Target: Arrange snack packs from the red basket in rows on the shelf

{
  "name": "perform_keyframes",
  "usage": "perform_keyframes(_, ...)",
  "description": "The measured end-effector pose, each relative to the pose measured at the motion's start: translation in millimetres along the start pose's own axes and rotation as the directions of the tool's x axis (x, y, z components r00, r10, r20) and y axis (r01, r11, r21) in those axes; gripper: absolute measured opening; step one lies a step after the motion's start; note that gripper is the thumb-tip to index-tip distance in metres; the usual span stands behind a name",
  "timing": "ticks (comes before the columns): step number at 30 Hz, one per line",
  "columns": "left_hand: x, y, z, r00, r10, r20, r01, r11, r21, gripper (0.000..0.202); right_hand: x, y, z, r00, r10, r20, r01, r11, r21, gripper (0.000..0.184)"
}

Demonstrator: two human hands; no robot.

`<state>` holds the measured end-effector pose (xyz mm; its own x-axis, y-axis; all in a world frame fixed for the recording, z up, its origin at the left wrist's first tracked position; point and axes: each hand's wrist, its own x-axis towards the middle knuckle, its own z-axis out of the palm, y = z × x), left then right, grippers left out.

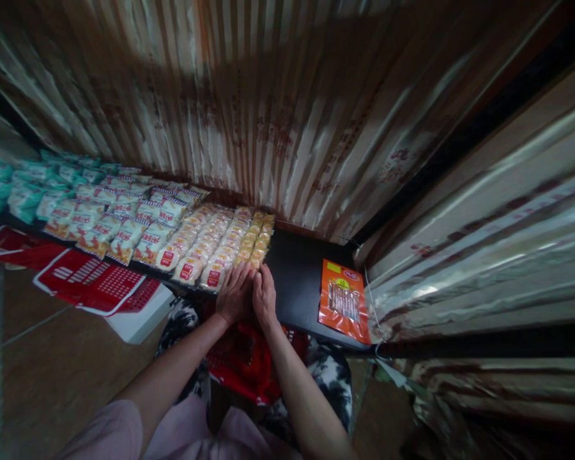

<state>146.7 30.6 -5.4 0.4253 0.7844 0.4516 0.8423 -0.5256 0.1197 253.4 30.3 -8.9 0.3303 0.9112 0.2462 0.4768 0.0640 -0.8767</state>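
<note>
My left hand (236, 295) lies over the near ends of the yellow-wrapped snack packets (255, 237), its fingers stretched out and close to the white-wrapped snack packets (214, 273) on its left. Close on the other side is my right hand (265, 295), fingers straight and pointing away from me, along the right edge of the yellow row. Both hands look open, though the fingertips partly cover the packets and what lies beneath them is hidden. The rows rest on a black shelf (294, 281).
Striped snack bags (156, 236) and teal bags (26, 201) fill the shelf's left part. An orange packet (344, 300) lies at its right end. Red baskets (93, 281) and a white box (141, 316) are below. Plastic-wrapped cartons (278, 108) stand behind.
</note>
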Motion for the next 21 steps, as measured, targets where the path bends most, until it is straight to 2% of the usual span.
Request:
perform_keyframes(8, -1, -4, 3.7, 0.995, 0.056, -0.082, -0.055, 0.998, 0.018, 0.049, -41, 2, -27, 0.995, 0.083, -0.057, -0.080, 0.995, 0.065, 0.049)
perform_keyframes(12, -12, 3, 5.5, 0.990, 0.096, -0.102, -0.095, 0.995, 0.013, 0.046, -58, -6, -41, 0.995, 0.099, -0.028, -0.096, 0.992, 0.076, 0.044)
perform_keyframes(17, -64, 25, 6.8, 0.980, 0.194, -0.039, -0.197, 0.975, -0.106, 0.045, -93, -10, -52, 0.992, 0.098, 0.082, -0.106, 0.989, 0.103, 0.034)
perform_keyframes(21, -113, 34, 15.0, 0.990, 0.137, 0.016, -0.130, 0.968, -0.214, 0.044, -125, 3, -53, 0.975, 0.113, 0.193, -0.137, 0.983, 0.121, 0.027)
